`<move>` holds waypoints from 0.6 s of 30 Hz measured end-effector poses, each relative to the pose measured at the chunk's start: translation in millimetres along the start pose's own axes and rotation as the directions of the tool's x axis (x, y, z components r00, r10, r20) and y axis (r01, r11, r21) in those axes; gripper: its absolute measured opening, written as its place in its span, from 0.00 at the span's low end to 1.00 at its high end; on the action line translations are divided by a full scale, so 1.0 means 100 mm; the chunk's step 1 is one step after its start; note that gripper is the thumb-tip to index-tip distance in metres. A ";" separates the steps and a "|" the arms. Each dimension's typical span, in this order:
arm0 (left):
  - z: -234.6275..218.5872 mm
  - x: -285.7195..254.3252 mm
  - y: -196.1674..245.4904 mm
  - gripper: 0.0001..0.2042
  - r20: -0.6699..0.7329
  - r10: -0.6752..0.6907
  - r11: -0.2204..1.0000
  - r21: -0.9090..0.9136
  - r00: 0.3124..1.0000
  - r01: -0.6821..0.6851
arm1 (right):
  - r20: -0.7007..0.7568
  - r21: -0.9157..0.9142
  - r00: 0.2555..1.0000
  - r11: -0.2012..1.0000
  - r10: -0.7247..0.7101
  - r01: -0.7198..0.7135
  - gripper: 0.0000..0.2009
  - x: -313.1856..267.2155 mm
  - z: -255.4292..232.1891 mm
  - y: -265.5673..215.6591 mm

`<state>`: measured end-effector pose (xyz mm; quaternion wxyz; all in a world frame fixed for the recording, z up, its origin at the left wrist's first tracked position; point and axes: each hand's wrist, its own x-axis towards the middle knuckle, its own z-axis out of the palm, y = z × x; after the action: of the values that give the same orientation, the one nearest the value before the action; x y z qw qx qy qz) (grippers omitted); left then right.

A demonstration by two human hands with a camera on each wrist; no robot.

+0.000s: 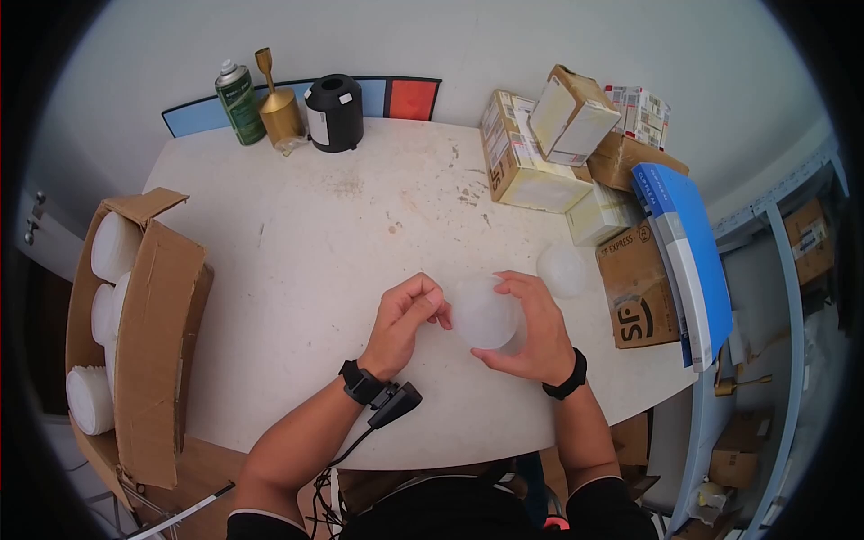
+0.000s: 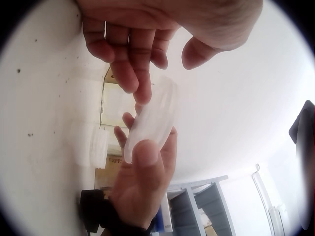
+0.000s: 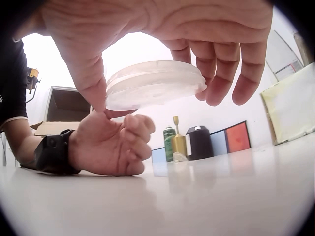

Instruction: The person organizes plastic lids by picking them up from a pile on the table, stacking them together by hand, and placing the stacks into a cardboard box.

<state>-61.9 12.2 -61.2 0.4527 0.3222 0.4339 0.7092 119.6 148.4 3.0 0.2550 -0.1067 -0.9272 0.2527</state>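
Note:
My right hand [image 1: 538, 333] grips a round translucent plastic lid [image 1: 484, 312] by its rim, thumb on the near side and fingers on the far side. In the right wrist view the lid [image 3: 155, 84] is held above the tabletop, with a ridged edge. My left hand [image 1: 407, 322] is beside the lid's left edge with loosely bent fingers and nothing in its grasp. Its fingertips [image 2: 142, 93] come right up to the lid's rim in the left wrist view. A similar translucent round piece [image 1: 562, 271] lies on the table beyond the right hand.
An open cardboard box [image 1: 162, 351] at the left holds several stacks of white round pieces. Cartons [image 1: 540, 153] and a blue binder [image 1: 688, 252] stand at the right. A green spray can [image 1: 239, 103], a gold object [image 1: 281, 112] and a black cylinder [image 1: 334, 115] line the back.

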 end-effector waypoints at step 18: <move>0.03 -0.01 0.06 0.13 0.007 -0.038 0.999 0.038 0.999 0.037 | -0.273 -0.187 0.850 0.842 0.451 -0.507 0.33 -0.23 -0.59 0.77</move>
<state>-61.6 11.2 -54.3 0.4615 0.3254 0.4515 0.6908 175.5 231.2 -3.2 0.2680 -0.3947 -0.8611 0.1757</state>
